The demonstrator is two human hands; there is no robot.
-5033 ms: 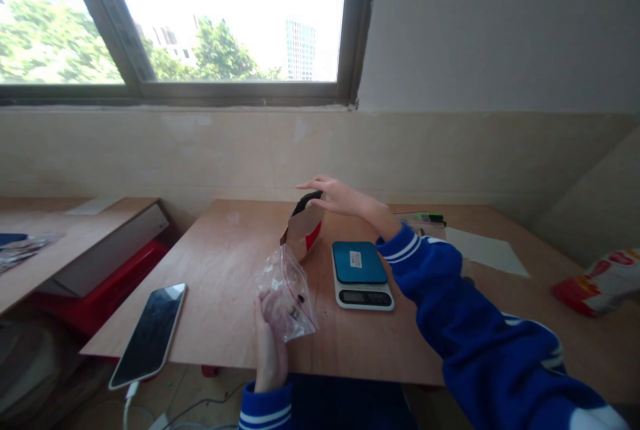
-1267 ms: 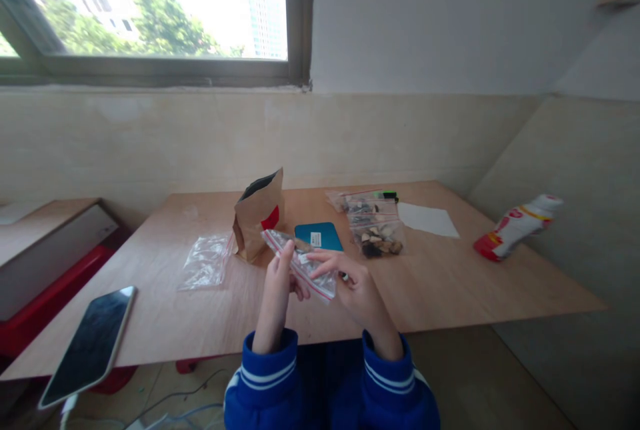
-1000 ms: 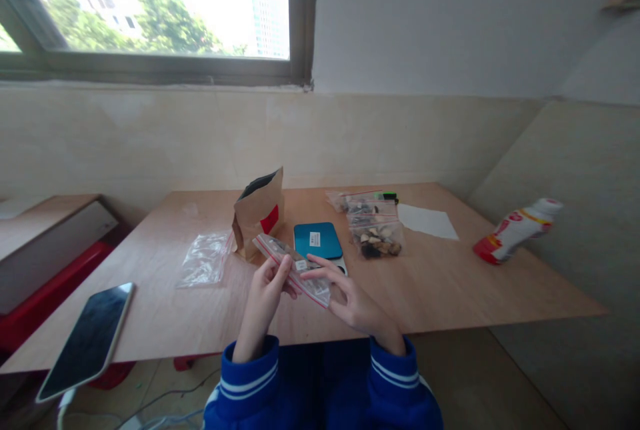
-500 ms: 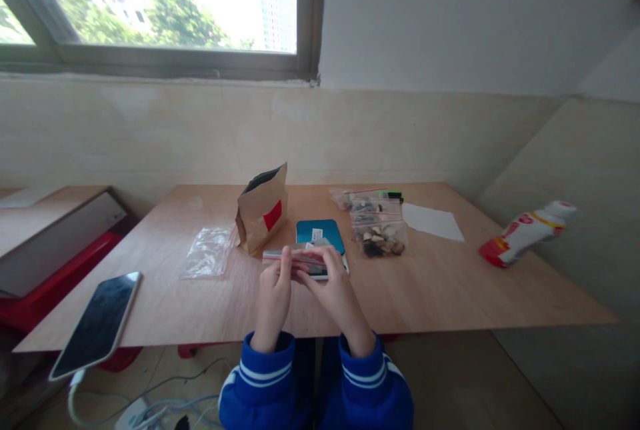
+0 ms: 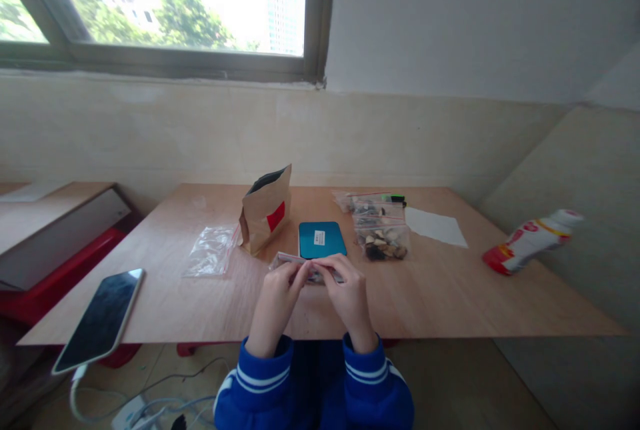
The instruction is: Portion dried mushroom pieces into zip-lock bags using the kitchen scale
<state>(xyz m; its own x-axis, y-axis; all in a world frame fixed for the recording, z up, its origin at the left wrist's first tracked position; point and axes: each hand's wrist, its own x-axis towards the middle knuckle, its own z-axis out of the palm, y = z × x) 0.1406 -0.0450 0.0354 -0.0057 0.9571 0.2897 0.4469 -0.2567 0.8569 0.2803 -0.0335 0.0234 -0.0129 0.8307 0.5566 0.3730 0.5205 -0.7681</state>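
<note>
Both hands pinch the top edge of a clear zip bag (image 5: 290, 258) above the table's front half. My left hand (image 5: 281, 290) grips it with thumb and fingers, and my right hand (image 5: 346, 283) pinches it just beside, the fingertips nearly meeting. Most of the bag is hidden behind the hands, so its contents do not show clearly. Right beyond them lies a blue-topped flat device with a white label (image 5: 319, 238), its near part covered. A brown paper pouch (image 5: 265, 213) with a red patch stands open at the left.
Filled zip bags (image 5: 385, 240) with dried brown pieces lie right of the blue device, a green-and-black pen (image 5: 397, 199) behind them. White paper (image 5: 437, 227), a tilted bottle (image 5: 530, 240), a flat clear bag (image 5: 210, 253) and a cabled phone (image 5: 100, 320) are around.
Both hands have drawn together along the zip bag's edge, and the bag has come lower and nearer. More of the blue device shows. The view has shifted slightly.
</note>
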